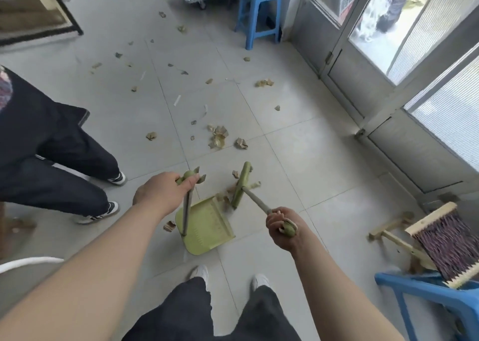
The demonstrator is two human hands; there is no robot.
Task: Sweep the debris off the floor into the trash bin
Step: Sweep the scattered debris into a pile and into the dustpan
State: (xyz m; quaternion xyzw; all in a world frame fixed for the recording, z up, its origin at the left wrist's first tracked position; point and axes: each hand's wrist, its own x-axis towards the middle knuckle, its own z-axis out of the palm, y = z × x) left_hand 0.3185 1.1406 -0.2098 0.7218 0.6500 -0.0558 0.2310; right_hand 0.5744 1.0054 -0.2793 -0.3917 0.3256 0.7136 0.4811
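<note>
On the floor, your left hand is clutching the dustpan, nearly bare, while your right hand is gripping the broom, angled up-left, nudging debris.

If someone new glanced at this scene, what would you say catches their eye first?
First, the two hands low in the middle: the left hand grips the handle of a green dustpan on the floor, and the right hand holds a green broom pushing scraps at its mouth. Next, brown debris scattered across the grey tiles ahead. A blue stool stands by the glass door.
</note>
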